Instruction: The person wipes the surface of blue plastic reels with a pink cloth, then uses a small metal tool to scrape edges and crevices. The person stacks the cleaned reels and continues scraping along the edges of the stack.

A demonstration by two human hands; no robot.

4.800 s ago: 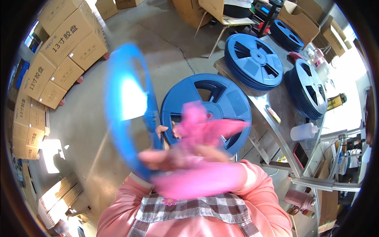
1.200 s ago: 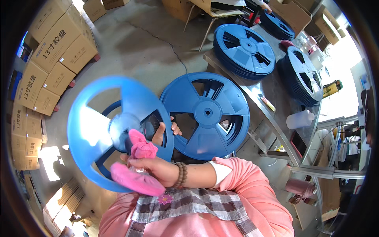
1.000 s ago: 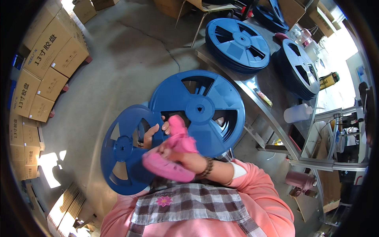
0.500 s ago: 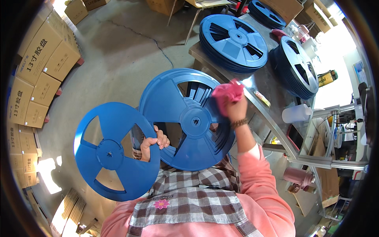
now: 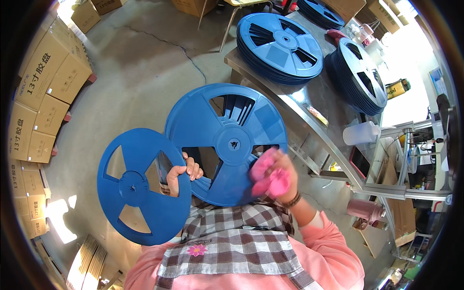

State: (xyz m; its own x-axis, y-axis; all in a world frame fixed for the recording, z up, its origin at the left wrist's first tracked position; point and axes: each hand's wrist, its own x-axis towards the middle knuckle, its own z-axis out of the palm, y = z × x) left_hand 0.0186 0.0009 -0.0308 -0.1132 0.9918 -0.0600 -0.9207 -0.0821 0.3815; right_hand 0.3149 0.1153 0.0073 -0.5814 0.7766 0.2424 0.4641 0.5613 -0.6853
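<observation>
Held blue disc (image 5: 144, 195) face-on, taller than wide.

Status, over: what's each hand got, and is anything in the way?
Left hand gripping blue reel disc by its rim. Right hand clutching pink cloth over edge of blue reel stack, contact unclear. Disc and cloth partly hide stack.

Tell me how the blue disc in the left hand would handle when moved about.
The blue disc is probably stiff: it looks flat though the left hand grips only one side. It seems light for its size, being thin with large cut-outs. Stood on its round rim, it might roll.
</observation>
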